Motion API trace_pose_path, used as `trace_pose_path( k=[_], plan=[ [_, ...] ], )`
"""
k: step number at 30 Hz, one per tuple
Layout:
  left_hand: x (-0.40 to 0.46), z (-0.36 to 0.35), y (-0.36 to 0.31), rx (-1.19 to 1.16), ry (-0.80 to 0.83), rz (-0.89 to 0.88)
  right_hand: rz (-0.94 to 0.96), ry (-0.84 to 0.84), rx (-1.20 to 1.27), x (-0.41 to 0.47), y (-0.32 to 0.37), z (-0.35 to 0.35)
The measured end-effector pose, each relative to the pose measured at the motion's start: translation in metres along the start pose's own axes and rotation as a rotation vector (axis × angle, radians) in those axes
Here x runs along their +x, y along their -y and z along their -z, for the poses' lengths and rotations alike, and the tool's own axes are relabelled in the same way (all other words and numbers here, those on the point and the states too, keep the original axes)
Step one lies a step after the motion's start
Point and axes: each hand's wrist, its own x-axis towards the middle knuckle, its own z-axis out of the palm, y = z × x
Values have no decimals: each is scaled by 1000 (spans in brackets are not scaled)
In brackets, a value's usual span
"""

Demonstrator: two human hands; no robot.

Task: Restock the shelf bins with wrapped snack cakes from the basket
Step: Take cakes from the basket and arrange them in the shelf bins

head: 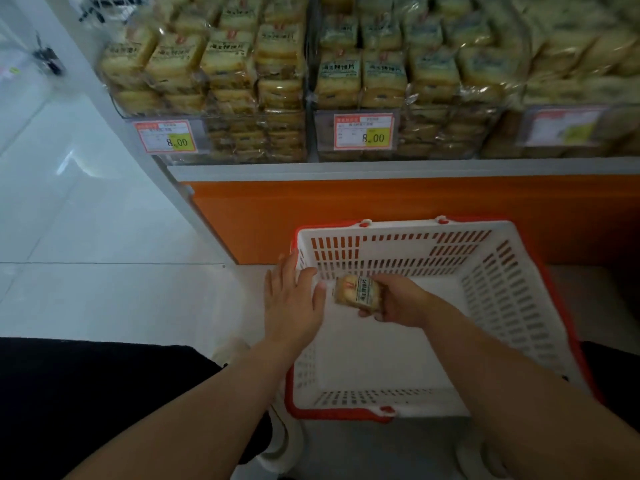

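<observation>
Shop floor, white basket [485, 306] below full shelf bins [214, 98]. My right hand [398, 303] pinches last snack cake [358, 293] over basket; left hand [294, 299] spread on rim. Cake looks light, soft, crinkly wrap; I'd grip sides gently.

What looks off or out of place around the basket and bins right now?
Nothing stands out. The basket sits upright on the floor, empty except for the one wrapped cake held in the right hand. The shelf bins look full and tidy.
</observation>
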Motion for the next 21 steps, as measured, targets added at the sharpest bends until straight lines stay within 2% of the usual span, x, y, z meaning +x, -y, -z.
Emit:
trace_pose_path(
  k=[2, 5, 7, 9, 12, 15, 17, 19, 21],
  plan=[
    [-1, 14, -16, -117, 55, -9, 71, 12, 0, -28, 13, -5],
    [0, 48, -57, -646, 233, 43, 179, 14, -42, -68, 28, -12],
    [5, 72, -81, -835, 266, 73, 237, 29, -8, -92, 38, -13],
    [12, 96, -96, -910, 329, 91, 293, 45, 42, -110, 47, -13],
    [28, 128, -112, -878, 398, 53, 410, -28, 111, -129, 64, -16],
    [46, 155, -128, -875, 350, 61, 575, -147, 168, -142, 81, -28],
    [62, 170, -134, -832, 275, 39, 677, -294, 14, -155, 95, -39],
    [78, 184, -136, -792, 228, -2, 797, -451, -327, -167, 113, -41],
    [92, 199, -138, -804, 232, -61, 899, -450, -626, -178, 133, -40]
  ],
)
